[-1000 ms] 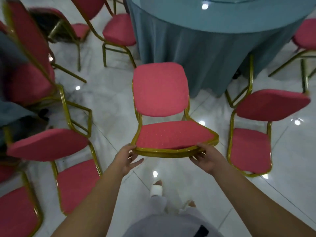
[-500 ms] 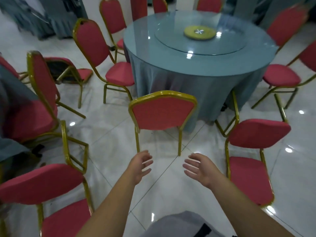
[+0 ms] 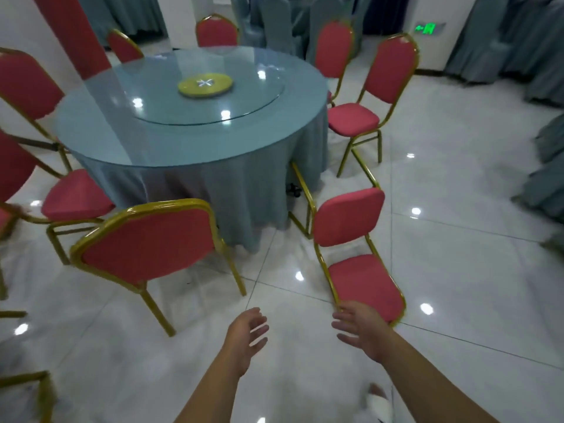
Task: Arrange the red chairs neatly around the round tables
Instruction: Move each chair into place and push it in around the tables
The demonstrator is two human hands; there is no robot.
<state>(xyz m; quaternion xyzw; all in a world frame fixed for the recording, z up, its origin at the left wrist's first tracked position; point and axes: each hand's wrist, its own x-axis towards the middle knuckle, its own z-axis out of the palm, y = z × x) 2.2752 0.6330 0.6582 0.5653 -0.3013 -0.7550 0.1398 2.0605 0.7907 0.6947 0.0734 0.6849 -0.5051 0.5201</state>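
A round table [image 3: 171, 141] with a blue-grey cloth and a glass turntable stands ahead. One red chair with a gold frame [image 3: 146, 242] stands upright at its near edge, back towards me. To its right a second red chair [image 3: 363, 279] lies tipped over on the floor, its legs pointing at the table. My left hand [image 3: 247, 334] hovers open over the floor between the two chairs. My right hand [image 3: 363, 331] is open too, just in front of the tipped chair's backrest, not touching it. More red chairs ring the table.
An upright chair [image 3: 375, 96] stands at the table's right side, others at the left [image 3: 70, 193] and back [image 3: 216, 32]. Covered blue-grey chairs [image 3: 546, 178] line the right edge. White glossy tiled floor spreads to the right. My foot [image 3: 378, 404] shows at the bottom.
The chair I held by its seat edge a second ago now stands upright at the table. Both hands let go and drew back, and my view swung right towards the tipped chair.
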